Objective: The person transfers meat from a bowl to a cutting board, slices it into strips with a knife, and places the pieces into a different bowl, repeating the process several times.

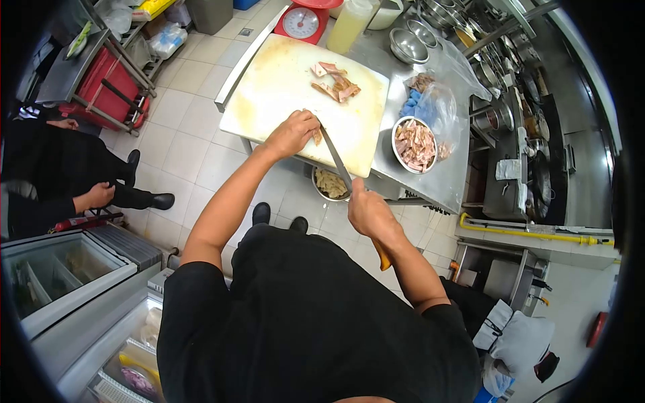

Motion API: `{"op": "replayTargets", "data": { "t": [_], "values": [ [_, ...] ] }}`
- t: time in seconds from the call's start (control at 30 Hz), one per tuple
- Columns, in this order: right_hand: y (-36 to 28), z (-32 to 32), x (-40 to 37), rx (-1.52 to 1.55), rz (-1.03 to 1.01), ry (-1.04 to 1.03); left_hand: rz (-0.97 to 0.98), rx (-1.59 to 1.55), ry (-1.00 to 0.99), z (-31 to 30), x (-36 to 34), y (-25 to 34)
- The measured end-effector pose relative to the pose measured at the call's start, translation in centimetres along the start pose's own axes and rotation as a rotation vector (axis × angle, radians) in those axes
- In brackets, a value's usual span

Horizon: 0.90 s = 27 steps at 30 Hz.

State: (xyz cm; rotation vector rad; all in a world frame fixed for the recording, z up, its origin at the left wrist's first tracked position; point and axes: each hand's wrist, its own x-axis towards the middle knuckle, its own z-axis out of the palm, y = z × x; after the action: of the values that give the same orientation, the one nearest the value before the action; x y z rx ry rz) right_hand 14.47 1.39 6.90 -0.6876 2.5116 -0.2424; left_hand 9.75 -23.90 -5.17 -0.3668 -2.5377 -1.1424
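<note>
My right hand (369, 211) is wrapped round the orange handle of a long knife (335, 153), whose blade reaches over the near edge of a white cutting board (262, 87). Beside the blade tip, the curled fingers of my left hand (295, 132) press on a small piece of meat (317, 137). More meat pieces (337, 84) lie farther back on the board. Right of the board, a white bowl (396, 153) holds cut meat strips (415, 144). Under the board's near edge is a bowl of pale pieces (330, 183).
A red scale (300, 24), a bottle of yellowish liquid (350, 25) and metal bowls (408, 46) stand behind the board. A plastic bag (440, 111) lies by the meat bowl. Another person (67, 161) sits at left. An open freezer (67, 269) is near left.
</note>
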Motion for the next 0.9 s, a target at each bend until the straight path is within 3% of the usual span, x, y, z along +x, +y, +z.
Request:
{"op": "replayTargets", "data": {
  "t": [0.27,0.4,0.57,0.77,0.9],
  "values": [
    [-2.2,2.9,2.4,0.061,0.082,0.009,0.131,-0.014,0.044,0.3,0.1,-1.0],
    [-2.0,3.9,4.1,0.076,0.141,0.051,0.067,-0.063,0.03,0.5,-0.4,-1.0],
    [-3.9,-0.9,2.0,-0.022,0.169,-0.03,0.05,-0.059,0.025,0.2,-0.2,-1.0],
    [-3.0,3.4,3.6,0.035,0.136,-0.011,0.068,-0.053,0.055,0.1,-0.2,-0.9],
    [-3.1,0.7,3.9,0.097,0.141,0.015,0.043,-0.12,0.062,-0.3,0.0,-1.1]
  ]
}}
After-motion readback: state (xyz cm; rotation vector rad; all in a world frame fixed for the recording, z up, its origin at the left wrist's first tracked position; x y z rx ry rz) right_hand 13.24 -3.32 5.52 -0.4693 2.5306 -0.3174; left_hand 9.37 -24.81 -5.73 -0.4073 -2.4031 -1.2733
